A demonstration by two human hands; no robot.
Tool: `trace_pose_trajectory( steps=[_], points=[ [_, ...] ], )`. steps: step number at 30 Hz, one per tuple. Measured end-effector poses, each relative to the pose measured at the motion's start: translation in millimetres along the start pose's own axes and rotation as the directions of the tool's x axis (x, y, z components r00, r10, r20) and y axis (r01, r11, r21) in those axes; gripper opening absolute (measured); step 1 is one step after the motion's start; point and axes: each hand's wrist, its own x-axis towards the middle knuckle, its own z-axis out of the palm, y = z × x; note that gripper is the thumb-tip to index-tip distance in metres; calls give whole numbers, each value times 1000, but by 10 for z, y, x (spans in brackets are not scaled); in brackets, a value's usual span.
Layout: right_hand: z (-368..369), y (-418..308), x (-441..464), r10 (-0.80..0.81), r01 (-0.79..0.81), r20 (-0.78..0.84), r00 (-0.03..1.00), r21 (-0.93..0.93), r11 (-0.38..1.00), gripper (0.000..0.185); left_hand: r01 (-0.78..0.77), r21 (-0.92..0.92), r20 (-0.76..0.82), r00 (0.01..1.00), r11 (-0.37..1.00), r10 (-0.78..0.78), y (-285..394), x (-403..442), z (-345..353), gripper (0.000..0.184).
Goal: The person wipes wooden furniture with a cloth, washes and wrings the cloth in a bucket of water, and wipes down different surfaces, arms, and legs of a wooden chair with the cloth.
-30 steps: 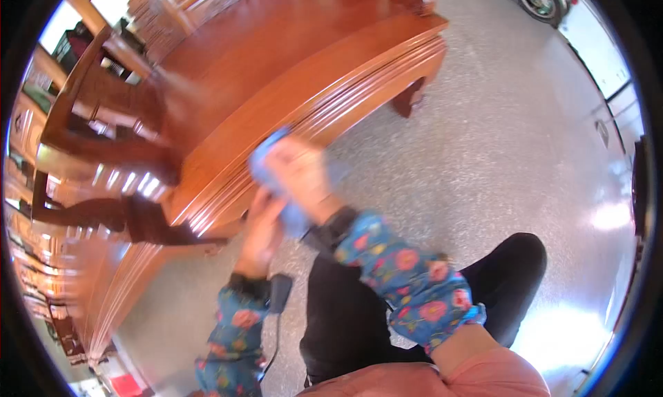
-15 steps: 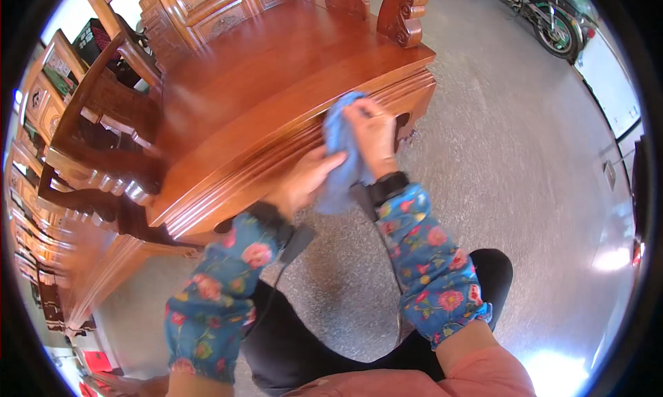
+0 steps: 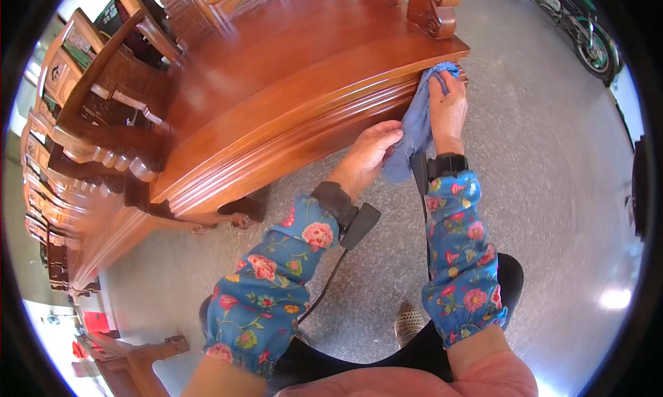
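Observation:
A blue cloth [image 3: 416,126] hangs from my right hand [image 3: 449,108], which pinches its upper part against the moulded front edge near the right corner of a polished wooden chair seat [image 3: 297,72]. My left hand [image 3: 369,152] is beside the cloth's left side, its curled fingers gripping it with the thumb on top. The cloth's lower end dangles below the seat edge. Part of the fingers of both hands is hidden by the cloth or the hands themselves.
Carved armrests and more wooden chairs [image 3: 62,72] stand along the left. A wooden leg piece [image 3: 131,359] is at the lower left. A motorcycle [image 3: 587,44] stands at the upper right on the grey floor [image 3: 545,162]. Black straps with cables are around both wrists.
Both hands and the cloth have moved right along the front edge, towards the seat's right corner. The view has shifted a little, and more of the floor under the seat shows.

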Motion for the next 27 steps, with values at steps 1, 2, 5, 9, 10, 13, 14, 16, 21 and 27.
trace_pose_trajectory(
  steps=[1,2,5,9,10,13,14,16,21,27],
  points=[
    [-6,-4,-24,-6,6,16,1000,2,1000,27,-2,-12,-13,1000,1000,1,-7,-15,5,37],
    [5,-25,-75,-61,62,44,997,-25,998,29,4,-4,-19,1000,1000,-4,-20,-44,-14,37],
    [77,-294,-149,-160,157,144,977,29,987,31,6,-64,-83,997,998,-11,-58,-144,-114,37],
    [199,-820,-305,-284,246,314,906,156,957,29,-41,-373,-52,998,927,24,-119,-429,-354,36],
    [237,-954,-349,-314,258,366,876,195,946,28,-31,-464,-40,999,885,14,-144,-502,-416,38],
    [322,-1350,-547,-426,337,412,805,273,901,24,-44,-605,-33,999,795,30,-259,-703,-584,39],
    [312,-1480,-614,-439,327,479,760,302,896,22,-71,-641,-52,997,764,49,-315,-760,-613,39],
    [335,-1611,-776,-560,434,458,690,356,827,20,-114,-662,-61,993,740,99,-394,-811,-652,39],
    [639,-2226,-1080,-738,499,491,464,544,675,21,-395,-703,-300,919,591,258,-305,-1016,-857,43],
    [1070,-2934,-1613,-873,653,442,206,602,458,15,-556,-774,-528,831,302,176,-140,-1280,-1274,44]
  ],
)
